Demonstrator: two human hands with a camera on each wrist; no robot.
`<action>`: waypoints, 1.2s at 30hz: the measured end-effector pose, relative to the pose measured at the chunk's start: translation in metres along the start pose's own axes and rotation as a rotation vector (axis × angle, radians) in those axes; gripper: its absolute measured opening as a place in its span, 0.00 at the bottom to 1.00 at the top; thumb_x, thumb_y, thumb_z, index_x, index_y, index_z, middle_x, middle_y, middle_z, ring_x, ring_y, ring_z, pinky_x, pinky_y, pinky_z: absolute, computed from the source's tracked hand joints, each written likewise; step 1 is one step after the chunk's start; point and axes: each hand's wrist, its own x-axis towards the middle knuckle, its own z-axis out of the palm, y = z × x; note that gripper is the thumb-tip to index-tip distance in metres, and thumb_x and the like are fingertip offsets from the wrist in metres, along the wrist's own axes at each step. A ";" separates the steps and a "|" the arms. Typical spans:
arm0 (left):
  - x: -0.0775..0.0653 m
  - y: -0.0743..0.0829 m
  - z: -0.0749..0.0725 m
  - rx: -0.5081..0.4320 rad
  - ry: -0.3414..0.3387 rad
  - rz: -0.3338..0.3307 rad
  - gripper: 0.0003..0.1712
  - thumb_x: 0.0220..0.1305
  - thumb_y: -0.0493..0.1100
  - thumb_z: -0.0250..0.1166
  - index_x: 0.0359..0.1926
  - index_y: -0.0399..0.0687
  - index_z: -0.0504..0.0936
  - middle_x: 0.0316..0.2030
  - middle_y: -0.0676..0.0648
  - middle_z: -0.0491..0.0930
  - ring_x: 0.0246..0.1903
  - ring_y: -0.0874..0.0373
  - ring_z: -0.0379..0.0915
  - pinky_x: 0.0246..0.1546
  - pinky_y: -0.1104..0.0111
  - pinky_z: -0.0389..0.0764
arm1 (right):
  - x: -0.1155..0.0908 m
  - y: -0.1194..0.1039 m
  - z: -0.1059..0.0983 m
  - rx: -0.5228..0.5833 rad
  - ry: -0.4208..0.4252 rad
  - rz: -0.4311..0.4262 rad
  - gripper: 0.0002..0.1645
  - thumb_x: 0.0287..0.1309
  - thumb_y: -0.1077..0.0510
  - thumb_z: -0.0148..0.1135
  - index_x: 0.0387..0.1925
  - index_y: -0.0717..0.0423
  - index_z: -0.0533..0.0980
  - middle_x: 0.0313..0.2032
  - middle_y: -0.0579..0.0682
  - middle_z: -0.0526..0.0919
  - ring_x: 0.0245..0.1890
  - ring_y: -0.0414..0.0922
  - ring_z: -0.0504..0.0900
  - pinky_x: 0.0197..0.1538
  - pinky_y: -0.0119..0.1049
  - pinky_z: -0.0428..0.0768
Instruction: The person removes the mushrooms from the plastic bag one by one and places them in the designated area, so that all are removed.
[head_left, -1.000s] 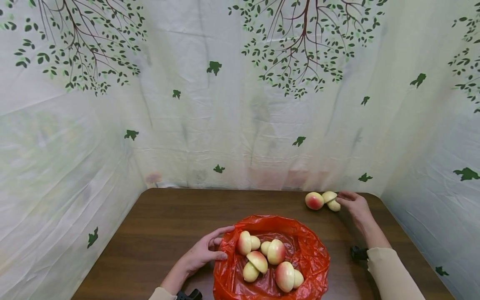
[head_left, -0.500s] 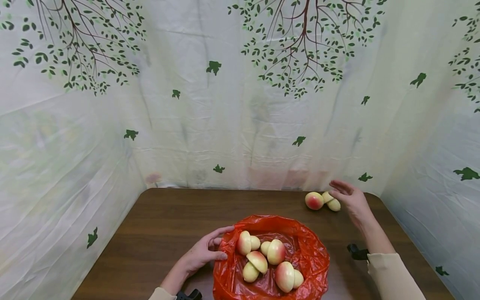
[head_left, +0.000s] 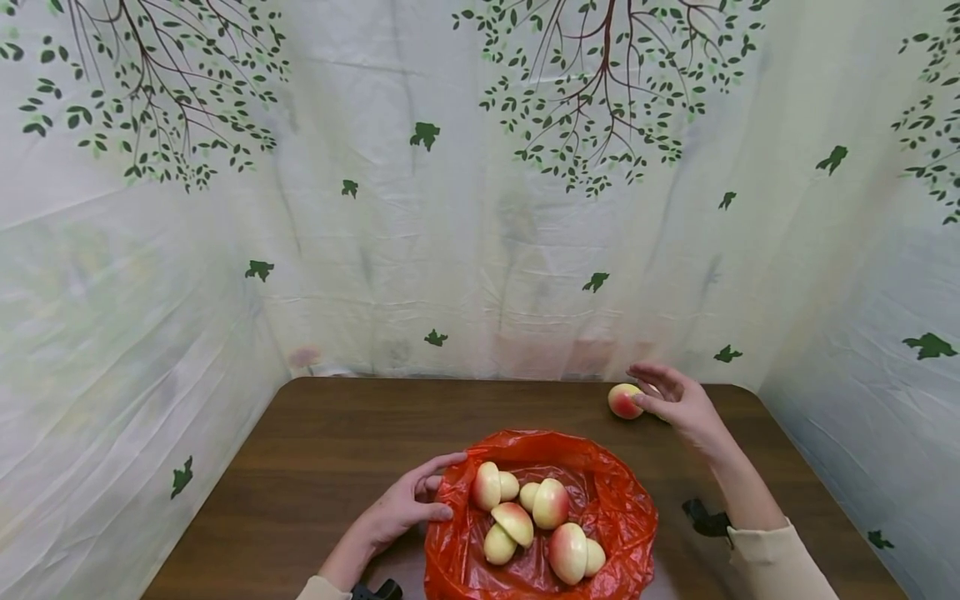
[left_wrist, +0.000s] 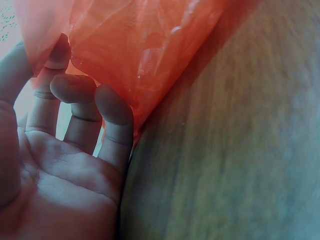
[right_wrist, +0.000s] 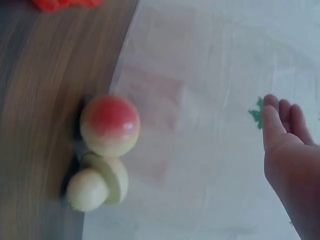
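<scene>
The left hand (head_left: 409,503) and the right hand (head_left: 686,410) are bare. The left sleeve (head_left: 322,590) and right sleeve (head_left: 780,562) are plain beige, the left showing only its end at the near edge, the right slightly wavy at its hem. At the wrists are a black left device (head_left: 381,591), partly cut off, and an angular black right device (head_left: 706,520).

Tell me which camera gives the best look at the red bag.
The head view: it shows the red bag from above, open, with four mushroom-shaped pieces inside. The left wrist view shows only part of its side, close up by the left hand; the right wrist view catches just a red scrap at top left.
</scene>
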 end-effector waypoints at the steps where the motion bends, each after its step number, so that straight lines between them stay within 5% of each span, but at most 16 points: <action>1: 0.000 0.000 0.000 0.000 -0.001 0.003 0.43 0.75 0.31 0.62 0.84 0.44 0.55 0.61 0.33 0.84 0.50 0.56 0.89 0.49 0.62 0.90 | -0.001 -0.001 0.003 -0.004 -0.011 -0.015 0.33 0.72 0.61 0.66 0.73 0.66 0.68 0.63 0.39 0.81 0.61 0.21 0.77 0.60 0.16 0.76; 8: 0.000 -0.001 0.000 0.003 -0.010 0.024 0.42 0.75 0.30 0.62 0.84 0.43 0.54 0.60 0.31 0.84 0.49 0.57 0.90 0.48 0.63 0.90 | -0.008 0.003 0.018 0.049 -0.145 -0.121 0.32 0.71 0.65 0.66 0.71 0.68 0.69 0.61 0.36 0.82 0.63 0.26 0.80 0.61 0.23 0.80; 13: 0.000 -0.001 0.000 -0.005 -0.014 0.026 0.42 0.75 0.30 0.61 0.84 0.43 0.54 0.59 0.33 0.85 0.49 0.57 0.90 0.48 0.62 0.90 | -0.011 0.006 0.029 0.132 -0.252 -0.167 0.32 0.69 0.69 0.65 0.70 0.74 0.67 0.64 0.45 0.82 0.64 0.29 0.81 0.62 0.25 0.81; 21: 0.001 0.000 0.000 0.001 -0.004 0.009 0.43 0.75 0.31 0.62 0.84 0.44 0.55 0.59 0.34 0.85 0.48 0.57 0.90 0.49 0.62 0.90 | -0.016 0.015 0.047 0.204 -0.342 -0.083 0.31 0.71 0.68 0.63 0.71 0.72 0.67 0.65 0.44 0.80 0.67 0.30 0.79 0.64 0.27 0.81; 27: 0.001 -0.001 0.000 0.001 -0.006 0.009 0.43 0.75 0.31 0.62 0.84 0.44 0.55 0.59 0.35 0.85 0.49 0.57 0.89 0.49 0.62 0.90 | -0.019 0.023 0.060 0.238 -0.392 0.015 0.32 0.71 0.65 0.64 0.71 0.71 0.67 0.68 0.59 0.78 0.67 0.37 0.81 0.62 0.32 0.84; 36: 0.001 -0.002 0.000 0.009 -0.004 0.016 0.42 0.75 0.31 0.62 0.84 0.43 0.55 0.59 0.36 0.86 0.50 0.57 0.89 0.48 0.63 0.90 | -0.020 0.034 0.078 0.229 -0.512 0.025 0.33 0.71 0.64 0.65 0.72 0.70 0.67 0.70 0.70 0.72 0.73 0.51 0.77 0.69 0.33 0.79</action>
